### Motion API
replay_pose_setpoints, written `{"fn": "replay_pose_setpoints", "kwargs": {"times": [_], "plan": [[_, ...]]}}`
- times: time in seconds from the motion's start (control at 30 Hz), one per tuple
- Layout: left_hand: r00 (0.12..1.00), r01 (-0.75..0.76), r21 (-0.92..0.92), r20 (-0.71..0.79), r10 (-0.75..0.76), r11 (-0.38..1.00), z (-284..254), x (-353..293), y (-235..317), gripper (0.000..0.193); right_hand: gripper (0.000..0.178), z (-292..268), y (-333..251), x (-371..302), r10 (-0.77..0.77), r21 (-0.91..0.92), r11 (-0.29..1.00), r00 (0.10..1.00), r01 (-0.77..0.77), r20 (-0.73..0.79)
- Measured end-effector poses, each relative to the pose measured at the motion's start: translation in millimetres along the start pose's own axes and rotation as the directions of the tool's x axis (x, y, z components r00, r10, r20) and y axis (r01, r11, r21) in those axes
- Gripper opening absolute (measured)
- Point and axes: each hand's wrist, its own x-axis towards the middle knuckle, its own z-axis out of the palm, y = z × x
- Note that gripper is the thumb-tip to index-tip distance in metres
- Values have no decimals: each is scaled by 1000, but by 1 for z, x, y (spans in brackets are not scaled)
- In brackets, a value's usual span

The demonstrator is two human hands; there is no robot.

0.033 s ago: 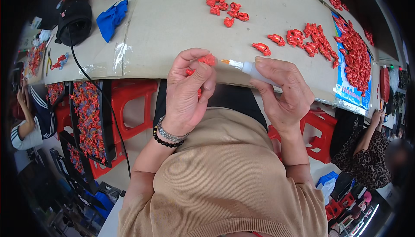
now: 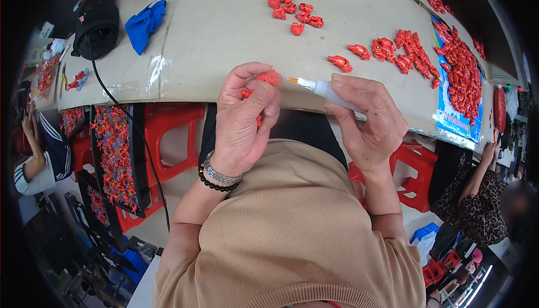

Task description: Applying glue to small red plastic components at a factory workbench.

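My left hand (image 2: 247, 120) is closed around small red plastic parts, pinching one red piece (image 2: 270, 78) between thumb and forefinger. More red shows between its other fingers, and how many parts it holds is hidden. In my right hand (image 2: 368, 117) is a white squeeze bottle (image 2: 323, 88) with an orange-tipped nozzle. The nozzle points left at the pinched piece; whether the tip touches it I cannot tell. Just beyond my right hand, two red figure parts (image 2: 339, 63) lie on the table (image 2: 224, 38).
A heap of red parts (image 2: 463, 78) covers a blue sheet (image 2: 476, 131) at the right. Small red clusters (image 2: 292, 9) lie farther back. A black cap (image 2: 100, 21), a blue cloth (image 2: 145, 26) and a cable (image 2: 120, 106) are at left. Red stools (image 2: 174, 134) and a filled tray (image 2: 115, 156) stand below.
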Motion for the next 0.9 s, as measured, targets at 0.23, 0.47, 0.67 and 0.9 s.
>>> {"fn": "replay_pose_setpoints", "kwargs": {"times": [0.23,0.47,0.67,0.9], "plan": [[999,-7,-46,40,9,999,-5,-1,-1,21,30,0,-3,-1,32,-16,999,999,-32,41],[999,3,-75,41,0,997,-6,1,-2,22,30,1,-4,-2,50,-6,999,998,-49,40],[998,23,-83,61,-18,996,-6,3,-1,21,29,3,-3,-3,51,10,999,999,-51,16],[990,143,-171,19,-142,975,0,2,2,27,31,6,6,-4,70,106,992,995,-62,-73]]}}
